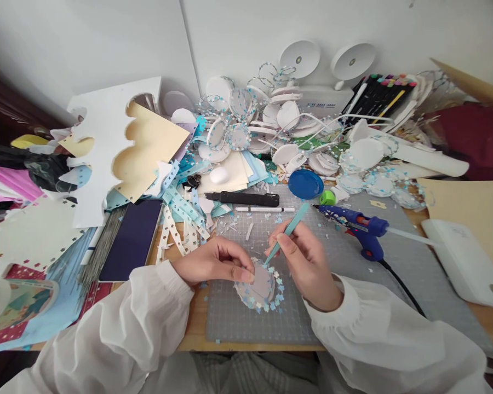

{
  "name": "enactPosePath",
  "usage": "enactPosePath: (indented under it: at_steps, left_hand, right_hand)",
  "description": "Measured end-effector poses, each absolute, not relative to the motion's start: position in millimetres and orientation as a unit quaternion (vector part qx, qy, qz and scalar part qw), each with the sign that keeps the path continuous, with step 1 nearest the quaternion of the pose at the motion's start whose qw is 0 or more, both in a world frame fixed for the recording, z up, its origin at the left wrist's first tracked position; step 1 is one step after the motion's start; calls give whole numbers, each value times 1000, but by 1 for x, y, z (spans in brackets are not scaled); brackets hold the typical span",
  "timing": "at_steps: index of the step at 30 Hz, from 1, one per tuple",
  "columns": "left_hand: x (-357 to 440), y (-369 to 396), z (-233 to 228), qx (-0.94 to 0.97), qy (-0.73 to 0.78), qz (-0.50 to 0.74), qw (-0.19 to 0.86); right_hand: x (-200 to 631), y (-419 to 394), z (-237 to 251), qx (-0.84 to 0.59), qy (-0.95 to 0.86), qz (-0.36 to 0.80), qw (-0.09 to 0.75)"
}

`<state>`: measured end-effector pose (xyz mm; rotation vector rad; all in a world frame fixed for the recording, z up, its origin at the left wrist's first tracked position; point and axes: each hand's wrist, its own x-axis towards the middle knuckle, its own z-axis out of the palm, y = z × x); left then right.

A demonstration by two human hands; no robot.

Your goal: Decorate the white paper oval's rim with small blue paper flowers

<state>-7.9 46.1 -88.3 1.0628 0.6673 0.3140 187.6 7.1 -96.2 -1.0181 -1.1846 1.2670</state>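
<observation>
A round white disc, rimmed with small blue and white paper stars, lies on the grey cutting mat. My left hand is closed at the disc's upper left edge, thumb on top and forefinger curled over. Teal tweezers are gripped in my right hand, slanting down so that their narrow tip meets the disc's upper right edge. Whether the tip holds a star is too small to tell.
A blue glue gun with its cable lies right of my hands. Beyond them are a black cutter knife, a white pen and a blue lid. White discs and starred wire rings crowd the back; a phone lies left.
</observation>
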Motion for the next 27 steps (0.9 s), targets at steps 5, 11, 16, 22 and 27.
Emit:
enactPosePath:
  at_steps: [5, 11, 16, 22, 27]
  left_hand:
    - [-8, 46, -89, 495, 317, 147, 796]
    - [-9, 46, -88, 498, 315, 146, 794]
    - [-8, 46, -89, 498, 310, 151, 796]
    - [-8, 46, -89, 494, 313, 155, 796]
    - [-8, 46, -88, 494, 329, 156, 790]
  right_hand:
    - [186, 7, -94, -435, -498, 528, 533]
    - [187, 7, -93, -433, -510, 517, 535]
    - [187, 7, -93, -439, -509, 511, 535]
    - [187, 6, -93, -446, -503, 513, 534]
    - [187, 6, -95, -442, -502, 511, 540]
